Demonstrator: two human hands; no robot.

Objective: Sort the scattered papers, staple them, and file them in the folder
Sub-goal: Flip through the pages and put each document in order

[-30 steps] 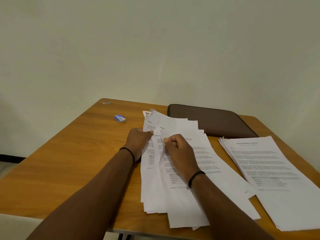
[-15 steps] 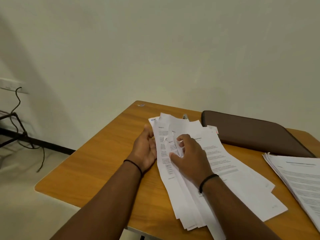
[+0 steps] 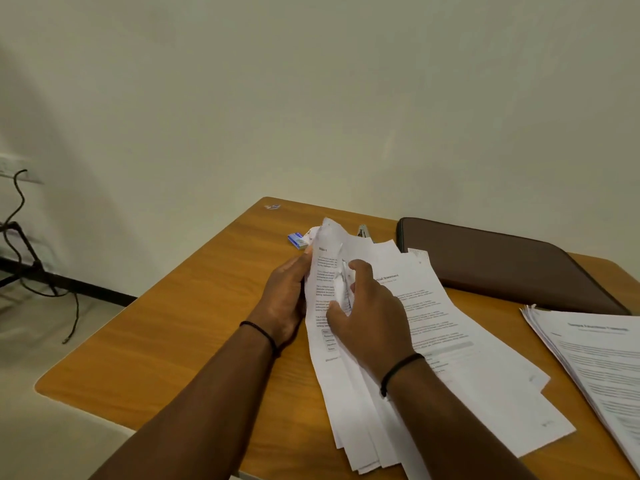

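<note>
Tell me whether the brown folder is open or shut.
Shut. The brown folder lies flat on the table with its cover down, and no papers show inside it.

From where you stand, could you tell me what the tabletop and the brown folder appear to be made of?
The tabletop looks like wood-grain laminate or veneer: orange-brown streaks, smooth satin sheen, rounded corners. Whether it is solid wood cannot be told. The brown folder looks like leather or a leather-like synthetic: matte dark surface, soft rounded padded edge, with a seam along the rim.
</note>
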